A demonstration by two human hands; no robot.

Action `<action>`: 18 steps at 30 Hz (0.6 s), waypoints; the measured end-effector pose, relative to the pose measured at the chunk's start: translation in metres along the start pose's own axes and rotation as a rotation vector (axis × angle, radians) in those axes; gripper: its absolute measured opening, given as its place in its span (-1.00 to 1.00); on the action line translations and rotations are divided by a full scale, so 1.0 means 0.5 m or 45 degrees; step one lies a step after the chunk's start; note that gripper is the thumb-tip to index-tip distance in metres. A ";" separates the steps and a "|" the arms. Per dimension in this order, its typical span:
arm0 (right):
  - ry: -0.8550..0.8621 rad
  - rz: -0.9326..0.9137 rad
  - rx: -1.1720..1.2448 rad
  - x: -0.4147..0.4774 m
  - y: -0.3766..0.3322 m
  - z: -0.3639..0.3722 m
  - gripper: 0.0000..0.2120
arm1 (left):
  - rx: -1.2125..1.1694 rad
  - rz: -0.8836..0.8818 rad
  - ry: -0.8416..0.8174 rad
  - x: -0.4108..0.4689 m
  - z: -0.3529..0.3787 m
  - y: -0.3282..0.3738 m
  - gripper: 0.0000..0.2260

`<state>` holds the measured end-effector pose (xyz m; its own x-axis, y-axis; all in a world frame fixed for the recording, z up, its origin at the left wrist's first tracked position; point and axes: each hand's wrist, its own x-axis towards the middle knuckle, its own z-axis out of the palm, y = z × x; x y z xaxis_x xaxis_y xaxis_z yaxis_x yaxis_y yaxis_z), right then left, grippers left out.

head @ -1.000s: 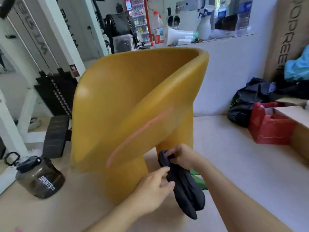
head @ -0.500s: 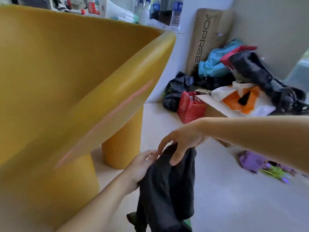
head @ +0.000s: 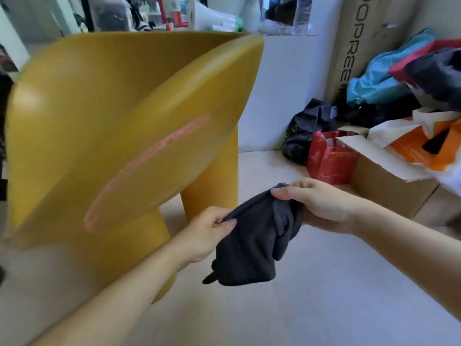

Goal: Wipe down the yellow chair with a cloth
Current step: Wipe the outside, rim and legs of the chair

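The yellow chair [head: 119, 116] fills the left half of the view, its curved back toward me, with a pink smear along its lower edge. A dark grey cloth [head: 254, 240] hangs in the air just right of the chair's legs, clear of the chair. My left hand [head: 207, 233] pinches the cloth's left edge between thumb and fingers. My right hand [head: 321, 206] grips its bunched upper right part, fingers curled over the top. The cloth's lower half droops toward the floor.
An open cardboard box [head: 389, 186] holding bags stands at the right, with a red paper bag [head: 329, 158] and a black bag [head: 304, 128] behind it. A tall carton [head: 359, 41] leans on the wall. A white counter [head: 284, 91] with bottles stands behind the chair.
The view has swung back left and pulled away from the chair. Both hands have drawn apart, so the cloth is stretched between them instead of hanging bunched below.
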<state>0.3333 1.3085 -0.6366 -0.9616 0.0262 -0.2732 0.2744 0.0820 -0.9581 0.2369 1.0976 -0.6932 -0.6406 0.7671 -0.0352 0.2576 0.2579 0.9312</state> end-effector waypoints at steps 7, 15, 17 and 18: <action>0.383 -0.012 0.554 0.066 0.054 -0.029 -0.68 | -0.478 -0.171 0.588 0.020 0.052 0.098 -0.88; -0.002 -0.095 0.362 0.091 0.147 -0.046 -0.54 | 0.951 -0.157 0.092 -0.012 0.136 0.130 -0.67; -0.260 -0.161 0.288 0.078 0.155 -0.057 -0.34 | 0.529 -0.181 0.196 -0.021 0.129 0.124 -0.83; -0.413 -0.180 0.246 0.073 0.155 -0.062 -0.32 | 0.412 -0.181 0.285 -0.020 0.121 0.118 -0.89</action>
<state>0.3196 1.3465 -0.7181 -0.9494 -0.2900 -0.1206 0.1632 -0.1275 -0.9783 0.3025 1.1406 -0.6598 -0.8183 0.5732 -0.0420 0.3465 0.5503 0.7597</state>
